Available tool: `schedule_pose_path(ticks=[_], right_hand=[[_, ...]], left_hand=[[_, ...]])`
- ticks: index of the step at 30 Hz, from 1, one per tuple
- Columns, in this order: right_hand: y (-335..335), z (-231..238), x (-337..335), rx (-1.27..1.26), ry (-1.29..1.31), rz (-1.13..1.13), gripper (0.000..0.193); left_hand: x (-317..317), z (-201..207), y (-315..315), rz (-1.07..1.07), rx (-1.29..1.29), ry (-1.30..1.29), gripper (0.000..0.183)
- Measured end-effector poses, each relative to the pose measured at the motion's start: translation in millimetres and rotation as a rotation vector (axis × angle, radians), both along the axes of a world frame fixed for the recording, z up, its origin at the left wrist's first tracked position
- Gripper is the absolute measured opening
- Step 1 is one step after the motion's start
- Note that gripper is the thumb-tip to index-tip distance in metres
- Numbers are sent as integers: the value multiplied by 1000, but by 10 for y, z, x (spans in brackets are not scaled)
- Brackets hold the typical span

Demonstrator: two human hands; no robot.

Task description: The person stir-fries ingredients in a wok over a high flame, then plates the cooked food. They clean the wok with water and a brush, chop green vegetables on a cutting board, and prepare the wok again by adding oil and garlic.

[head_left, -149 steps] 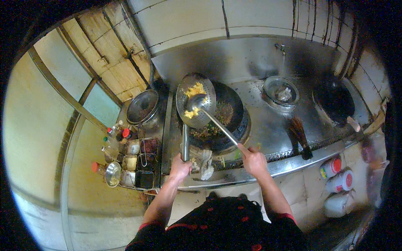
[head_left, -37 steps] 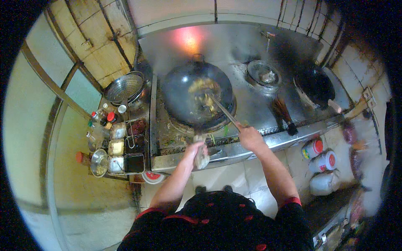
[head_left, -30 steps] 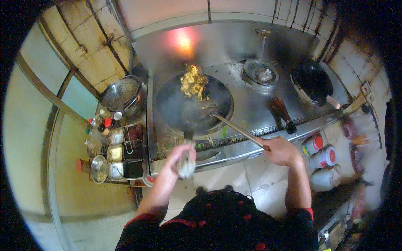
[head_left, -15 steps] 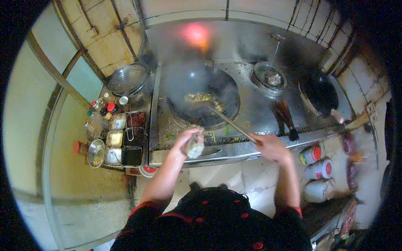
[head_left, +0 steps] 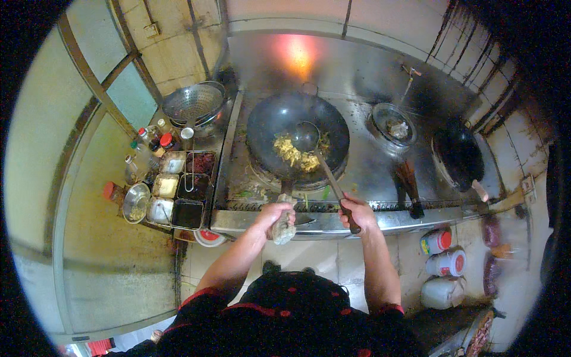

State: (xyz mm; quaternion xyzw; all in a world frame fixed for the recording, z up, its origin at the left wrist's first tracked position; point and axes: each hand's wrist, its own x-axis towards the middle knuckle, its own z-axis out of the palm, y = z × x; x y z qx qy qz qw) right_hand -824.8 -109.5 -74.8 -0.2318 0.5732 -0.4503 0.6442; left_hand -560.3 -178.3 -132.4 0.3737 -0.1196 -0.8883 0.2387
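one wok centre-frame, yellow chopped food inside, left hand gripping cloth around its handle, right hand gripping one ladle, six condiment bins at left

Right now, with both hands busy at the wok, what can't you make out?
All in the head view:
Wok handle's end: covered by the left hand and cloth.
Food beneath the ladle: hidden by its bowl.
Part of the ladle's grip: behind the right hand's fingers.
Pale bits in the small metal bowl: too small to identify.
Shoes: mostly hidden by black clothing.
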Motion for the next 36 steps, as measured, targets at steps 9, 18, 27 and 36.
schedule_pose_path(ticks=[9,18,27,36], right_hand=[[-70,-127,-174,-142,406,202,47],[-346,333,92,-588,1267,608,45],[-8,663,-118,-212,1684,616,52],[412,973,-427,-279,1456,673,49]], left_hand=[[49,-283,265,33,-45,-182,15],[-94,66,-365,46,-10,-140,20],[-147,-137,-187,-3,-15,45,13],[135,385,-159,100,-85,146,18]])
